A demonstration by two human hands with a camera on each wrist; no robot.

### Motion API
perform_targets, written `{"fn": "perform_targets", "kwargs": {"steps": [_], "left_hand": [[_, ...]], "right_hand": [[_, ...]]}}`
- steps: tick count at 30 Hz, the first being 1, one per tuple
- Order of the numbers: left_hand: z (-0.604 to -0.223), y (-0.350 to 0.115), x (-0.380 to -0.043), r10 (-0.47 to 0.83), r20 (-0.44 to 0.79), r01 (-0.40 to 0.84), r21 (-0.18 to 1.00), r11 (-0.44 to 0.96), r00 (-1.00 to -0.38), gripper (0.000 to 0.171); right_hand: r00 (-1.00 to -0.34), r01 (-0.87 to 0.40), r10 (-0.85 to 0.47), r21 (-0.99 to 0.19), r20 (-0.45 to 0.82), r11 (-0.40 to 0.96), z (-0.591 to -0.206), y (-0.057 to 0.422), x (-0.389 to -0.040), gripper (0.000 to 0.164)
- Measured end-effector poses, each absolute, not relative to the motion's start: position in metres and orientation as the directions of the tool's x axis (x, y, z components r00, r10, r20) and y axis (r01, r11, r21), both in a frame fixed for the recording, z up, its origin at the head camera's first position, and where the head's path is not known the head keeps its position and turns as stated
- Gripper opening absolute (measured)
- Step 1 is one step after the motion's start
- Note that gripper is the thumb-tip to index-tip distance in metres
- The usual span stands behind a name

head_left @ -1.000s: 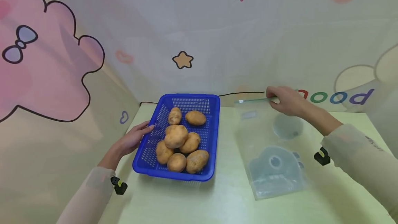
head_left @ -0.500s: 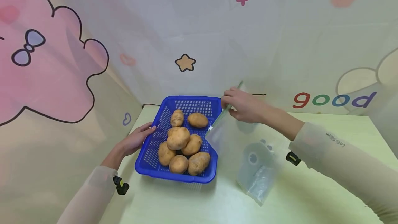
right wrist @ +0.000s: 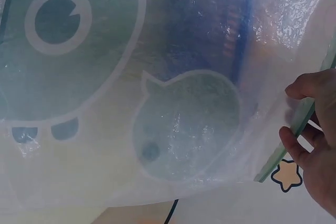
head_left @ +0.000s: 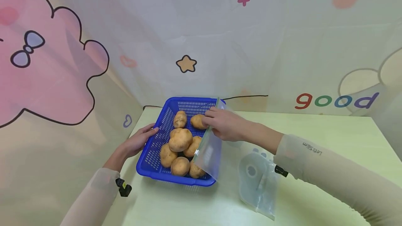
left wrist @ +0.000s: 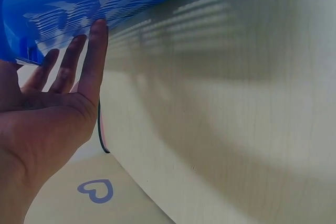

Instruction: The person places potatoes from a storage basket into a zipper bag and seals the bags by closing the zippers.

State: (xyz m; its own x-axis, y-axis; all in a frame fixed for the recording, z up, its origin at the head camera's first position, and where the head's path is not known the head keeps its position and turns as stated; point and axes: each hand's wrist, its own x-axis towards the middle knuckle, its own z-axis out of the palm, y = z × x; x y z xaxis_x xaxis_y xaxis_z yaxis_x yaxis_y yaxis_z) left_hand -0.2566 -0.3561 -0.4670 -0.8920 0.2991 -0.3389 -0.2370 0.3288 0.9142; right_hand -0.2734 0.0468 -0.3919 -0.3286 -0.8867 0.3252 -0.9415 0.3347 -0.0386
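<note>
In the head view a blue plastic basket [head_left: 157,176] holds several potatoes [head_left: 180,140]. My left hand [head_left: 138,142] grips its left side, thumb over the rim. From the left wrist view, the fingers [left wrist: 94,61] of that hand reach under the slotted basket, which is raised over the table. My right hand [head_left: 227,125] pinches the green zip edge of a clear zip-lock bag [head_left: 255,177], whose top hangs over the basket's right side and covers part of the potatoes there. Printed pale animal shapes mark the bag [right wrist: 189,124] in the right wrist view. A white slider [head_left: 196,152] sits on the zip.
Basket and bag are over a pale green table [head_left: 326,142]. Behind it stands a fabric backdrop [head_left: 220,44] with cartoon prints, and a dark cord [head_left: 246,97] shows along the table's back edge.
My right hand has carried the zip-lock bag left from the table's right side, and its zip edge has turned from level to steep over the basket. My left hand stays on the basket.
</note>
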Motion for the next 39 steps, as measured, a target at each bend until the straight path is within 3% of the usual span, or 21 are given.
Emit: {"fn": "perform_targets", "kwargs": {"steps": [7,14,25,39], "left_hand": [[-0.466,-0.355,-0.258,0.289,-0.344,-0.242,0.911,0.334,-0.893,0.062],[-0.464,-0.353,-0.261,0.301,-0.328,-0.222,0.915,0.337,-0.895,0.063],[-0.464,-0.355,-0.265,0.313,-0.321,-0.212,0.918,0.335,-0.894,0.064],[-0.465,-0.356,-0.256,0.297,-0.338,-0.233,0.912,0.336,-0.893,0.065]], "right_hand": [[-0.372,-0.928,-0.871,-0.097,0.320,0.361,-0.393,0.050,-0.274,0.032],[-0.414,-0.910,-0.860,-0.134,0.299,0.392,-0.393,0.053,-0.275,0.029],[-0.513,-0.853,-0.803,-0.283,0.304,0.438,-0.397,0.053,-0.274,0.025],[-0.539,-0.837,-0.788,-0.290,0.298,0.463,-0.404,0.052,-0.271,0.025]]}}
